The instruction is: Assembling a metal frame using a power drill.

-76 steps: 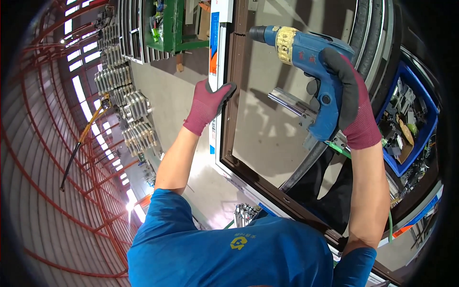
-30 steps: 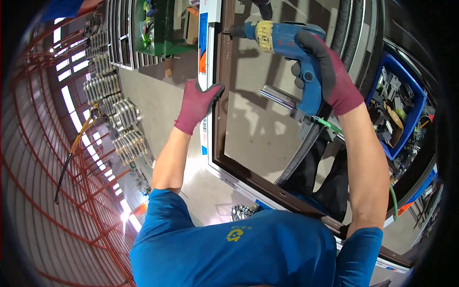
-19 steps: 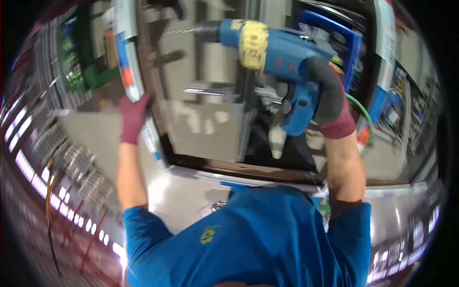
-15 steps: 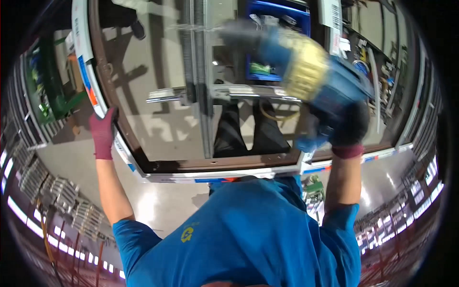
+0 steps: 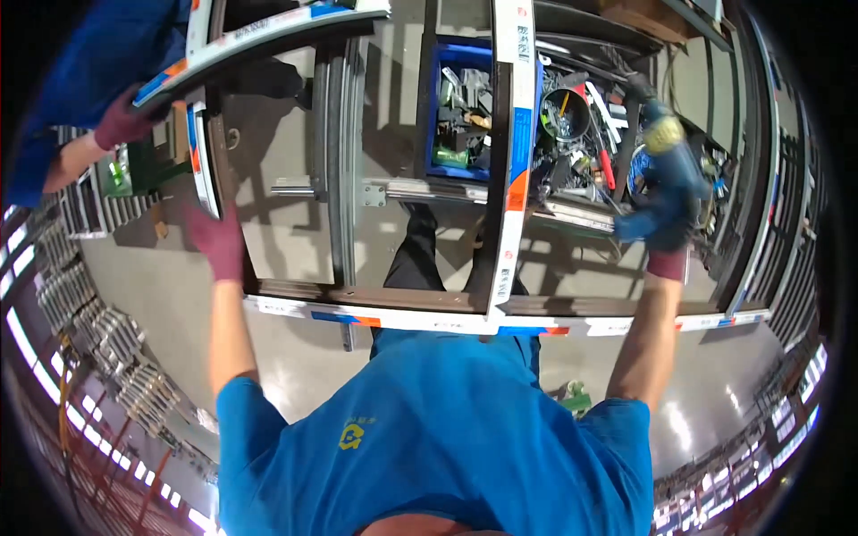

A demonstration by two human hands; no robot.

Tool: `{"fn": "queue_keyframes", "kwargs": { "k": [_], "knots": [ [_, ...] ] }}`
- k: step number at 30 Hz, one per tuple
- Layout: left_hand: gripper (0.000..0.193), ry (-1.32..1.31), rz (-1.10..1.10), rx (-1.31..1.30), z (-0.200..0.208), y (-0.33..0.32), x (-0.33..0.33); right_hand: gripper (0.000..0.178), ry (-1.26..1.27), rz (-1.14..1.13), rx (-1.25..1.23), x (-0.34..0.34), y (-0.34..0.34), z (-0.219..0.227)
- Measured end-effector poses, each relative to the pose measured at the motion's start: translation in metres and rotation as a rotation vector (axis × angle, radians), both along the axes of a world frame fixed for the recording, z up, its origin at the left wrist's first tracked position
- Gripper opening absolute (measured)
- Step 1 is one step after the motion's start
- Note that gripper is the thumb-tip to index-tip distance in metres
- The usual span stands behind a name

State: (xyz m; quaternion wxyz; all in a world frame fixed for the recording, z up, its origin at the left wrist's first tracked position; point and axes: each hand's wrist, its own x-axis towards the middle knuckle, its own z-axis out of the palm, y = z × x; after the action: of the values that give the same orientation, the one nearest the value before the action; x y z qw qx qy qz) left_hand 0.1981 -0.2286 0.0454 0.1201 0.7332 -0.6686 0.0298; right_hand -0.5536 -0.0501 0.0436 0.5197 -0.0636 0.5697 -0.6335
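A large window frame (image 5: 402, 317) of brown profiles, covered with pale printed tape, lies in front of me. My left hand (image 5: 219, 239), in a maroon glove, grips its left side bar near the front corner, fingers and thumb on either side. My right hand (image 5: 670, 232), in a dark and maroon glove, is wrapped round the handle of a blue and yellow power drill (image 5: 672, 161). The drill is over the frame's right section, its nose pointing away from me and slightly left. Motion blurs the drill and hides its tip's detail.
A co-worker's gloved hand (image 5: 125, 118) holds a taped profile bar (image 5: 286, 34) over the frame's far left corner. Beneath the frame are a blue bin (image 5: 433, 107) of metal parts, a round container (image 5: 565, 114) and loose tools. Dark rails (image 5: 337, 161) cross under the left section.
The drill in my right hand has swung right, away from the frame's middle. My left hand still holds the side bar. The co-worker's hand and profile bar have come into view at far left.
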Motion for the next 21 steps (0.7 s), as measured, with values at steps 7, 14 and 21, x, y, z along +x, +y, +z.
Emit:
{"fn": "queue_keyframes", "kwargs": {
  "k": [7, 14, 21],
  "knots": [
    [0.084, 0.714, -0.336, 0.403, 0.012, 0.183, -0.291, 0.067, -0.677, 0.102, -0.002, 0.064, -0.094, -0.185],
    [0.094, 0.594, -0.071, 0.605, -0.01, 0.155, -0.44, 0.062, -1.015, 0.012, -0.057, 0.165, -0.158, -0.275],
    [0.071, 0.753, -0.138, 0.392, -0.019, 0.155, -0.45, 0.064, -1.111, -0.008, -0.171, 0.239, -0.185, -0.31]
  ]
}}
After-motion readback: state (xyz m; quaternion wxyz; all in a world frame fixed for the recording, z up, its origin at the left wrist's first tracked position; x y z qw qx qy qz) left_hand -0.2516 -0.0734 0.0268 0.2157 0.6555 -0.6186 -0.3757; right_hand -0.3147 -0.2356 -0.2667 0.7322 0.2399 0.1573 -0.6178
